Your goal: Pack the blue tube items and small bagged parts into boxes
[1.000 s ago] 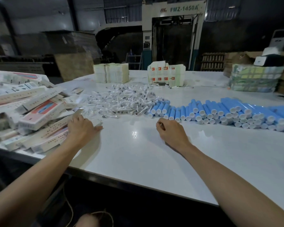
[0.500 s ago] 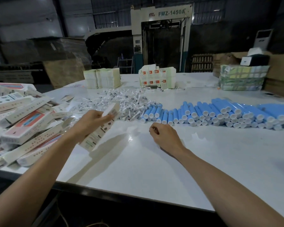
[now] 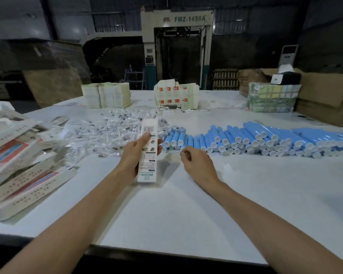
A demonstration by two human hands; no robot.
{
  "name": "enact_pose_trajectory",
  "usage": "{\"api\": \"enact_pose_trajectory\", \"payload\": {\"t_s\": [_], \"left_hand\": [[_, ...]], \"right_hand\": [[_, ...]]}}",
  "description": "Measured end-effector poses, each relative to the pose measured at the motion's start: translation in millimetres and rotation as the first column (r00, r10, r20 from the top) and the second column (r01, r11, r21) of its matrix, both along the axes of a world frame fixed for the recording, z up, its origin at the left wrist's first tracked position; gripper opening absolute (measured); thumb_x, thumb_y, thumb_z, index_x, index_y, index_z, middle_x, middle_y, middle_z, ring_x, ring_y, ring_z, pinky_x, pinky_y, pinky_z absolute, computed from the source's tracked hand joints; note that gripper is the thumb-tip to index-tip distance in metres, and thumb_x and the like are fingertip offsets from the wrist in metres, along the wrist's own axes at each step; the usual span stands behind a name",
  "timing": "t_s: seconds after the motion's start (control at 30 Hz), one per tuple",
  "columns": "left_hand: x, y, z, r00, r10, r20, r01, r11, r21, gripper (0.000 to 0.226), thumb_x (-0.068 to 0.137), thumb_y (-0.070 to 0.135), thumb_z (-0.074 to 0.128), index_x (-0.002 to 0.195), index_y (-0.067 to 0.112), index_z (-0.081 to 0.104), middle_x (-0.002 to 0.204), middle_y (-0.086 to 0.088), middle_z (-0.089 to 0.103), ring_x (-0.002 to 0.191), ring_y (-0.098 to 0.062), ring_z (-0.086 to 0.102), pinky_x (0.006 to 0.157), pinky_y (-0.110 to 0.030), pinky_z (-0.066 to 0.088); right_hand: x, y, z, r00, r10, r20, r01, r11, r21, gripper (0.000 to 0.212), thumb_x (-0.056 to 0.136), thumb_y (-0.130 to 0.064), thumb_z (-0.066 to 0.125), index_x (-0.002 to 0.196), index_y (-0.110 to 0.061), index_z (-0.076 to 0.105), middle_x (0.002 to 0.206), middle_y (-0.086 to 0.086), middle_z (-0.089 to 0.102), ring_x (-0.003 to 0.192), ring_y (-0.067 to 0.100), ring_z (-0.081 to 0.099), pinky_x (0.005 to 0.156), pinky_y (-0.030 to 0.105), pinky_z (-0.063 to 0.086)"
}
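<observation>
flat boxes (image 3: 18, 161) heaped far left on surface (image 3: 186, 214) | small bagged parts (image 3: 111, 129) piled mid-left | left hand (image 3: 134, 155) fingers (image 3: 159, 148) clasp barcoded white box (image 3: 149, 155) off surface | right hand (image 3: 198, 165) fingers (image 3: 186, 155) curled, contents unclear | blue tubes (image 3: 265, 139) stacked right

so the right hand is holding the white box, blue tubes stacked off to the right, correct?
No, the left hand grips the white box; the right hand is off it. Blue tubes are stacked to the right, per head view.

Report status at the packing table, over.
Left hand grips white box, lifted. Right hand loosely curled, empty, beside blue tubes. Bagged parts loose behind box, none packed. Nothing blocking.
</observation>
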State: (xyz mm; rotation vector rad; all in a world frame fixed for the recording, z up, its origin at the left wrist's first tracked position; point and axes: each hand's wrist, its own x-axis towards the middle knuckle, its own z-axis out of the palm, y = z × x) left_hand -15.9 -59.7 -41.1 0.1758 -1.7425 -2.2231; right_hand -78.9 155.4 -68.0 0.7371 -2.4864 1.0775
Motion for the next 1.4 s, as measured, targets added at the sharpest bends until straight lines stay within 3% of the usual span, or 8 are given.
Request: {"api": "enact_pose_trajectory", "payload": {"t_s": [0.1, 0.3, 0.5, 0.8, 0.97, 1.13, 1.27, 1.4], "left_hand": [[0, 3, -9, 0.999, 0.030, 0.024, -0.031, 0.999, 0.019, 0.038, 0.103, 0.047, 0.067, 0.100, 0.015, 0.088, 0.113, -0.018, 0.081, 0.088, -0.026, 0.080, 0.077, -0.038, 0.065], [7, 10, -9, 0.999, -0.051, -0.012, 0.052, 0.991, 0.119, 0.043, 0.107, 0.040, 0.064, 0.127, 0.003, 0.072, 0.115, -0.020, 0.080, 0.081, -0.023, 0.081, 0.065, -0.029, 0.064], [3, 7, -10, 0.996, -0.083, -0.042, 0.087, 0.990, 0.111, 0.044, 0.106, 0.042, 0.065, 0.126, 0.004, 0.073, 0.116, -0.020, 0.080, 0.084, -0.025, 0.081, 0.068, -0.030, 0.065], [1, 7, -17, 0.981, -0.176, -0.086, 0.184, 0.979, 0.093, 0.043, 0.102, 0.044, 0.073, 0.119, 0.005, 0.080, 0.122, -0.024, 0.077, 0.108, -0.038, 0.078, 0.085, -0.038, 0.066], [-1, 2, -16, 0.966, -0.228, -0.122, 0.240, 0.966, 0.094, 0.042, 0.102, 0.036, 0.072, 0.127, 0.002, 0.075, 0.126, -0.027, 0.075, 0.116, -0.042, 0.074, 0.091, -0.042, 0.064], [-4, 2, -17, 0.954, -0.269, -0.131, 0.278, 0.959, 0.056, 0.053, 0.099, 0.038, 0.078, 0.132, -0.002, 0.070, 0.127, -0.028, 0.074, 0.117, -0.043, 0.074, 0.095, -0.048, 0.063], [-4, 0, -18, 0.959, -0.264, -0.102, 0.266, 0.964, 0.008, 0.046, 0.095, 0.043, 0.082, 0.124, 0.008, 0.079, 0.127, -0.025, 0.075, 0.119, -0.045, 0.072, 0.108, -0.061, 0.055], [1, 0, -13, 0.959, -0.260, -0.112, 0.261, 0.965, -0.003, 0.039, 0.093, 0.039, 0.085, 0.121, 0.011, 0.081, 0.124, -0.024, 0.076, 0.116, -0.043, 0.074, 0.103, -0.057, 0.060]], "right_hand": [[-26, -3, 11, 0.996, -0.090, 0.028, 0.089, 0.996, 0.020, 0.017, 0.102, -0.017, 0.051, 0.108, -0.011, 0.065, 0.091, 0.006, 0.070, 0.084, 0.026, 0.065, 0.072, 0.042, 0.053], [-87, -32, 34, 0.993, -0.088, 0.077, 0.060, 0.947, 0.314, 0.046, 0.107, -0.015, 0.041, 0.153, -0.016, 0.046, 0.147, 0.016, 0.046, 0.140, 0.036, 0.037, 0.105, 0.047, 0.043], [-96, -52, 25, 0.993, -0.113, -0.031, 0.116, 0.914, 0.390, 0.034, 0.108, -0.022, 0.039, 0.113, -0.010, 0.071, 0.112, 0.018, 0.069, 0.112, 0.037, 0.058, 0.081, 0.041, 0.048], [-96, -86, 41, 0.967, -0.255, 0.016, 0.222, 0.869, 0.443, 0.038, 0.095, -0.009, 0.066, 0.129, -0.003, 0.053, 0.128, 0.020, 0.064, 0.116, 0.038, 0.063, 0.085, 0.038, 0.048], [-115, -95, 53, 0.914, -0.316, 0.255, 0.162, 0.860, 0.483, 0.057, 0.101, -0.018, 0.057, 0.152, -0.009, 0.034, 0.148, 0.024, 0.043, 0.134, 0.039, 0.049, 0.101, 0.042, 0.047], [-123, -89, 40, 0.922, -0.328, 0.205, 0.179, 0.832, 0.524, 0.052, 0.104, -0.018, 0.055, 0.152, -0.012, 0.037, 0.147, 0.025, 0.040, 0.131, 0.041, 0.050, 0.100, 0.044, 0.048], [-117, -76, 35, 0.918, -0.310, 0.249, 0.215, 0.914, 0.345, 0.059, 0.103, -0.007, 0.050, 0.155, -0.009, 0.022, 0.144, 0.029, 0.045, 0.123, 0.043, 0.053, 0.084, 0.045, 0.045], [-100, -49, 55, 0.872, -0.102, 0.480, 0.206, 0.964, -0.168, 0.068, 0.110, -0.012, 0.037, 0.164, -0.018, -0.003, 0.162, 0.021, 0.034, 0.120, 0.033, 0.053, 0.091, 0.044, 0.048]]}}
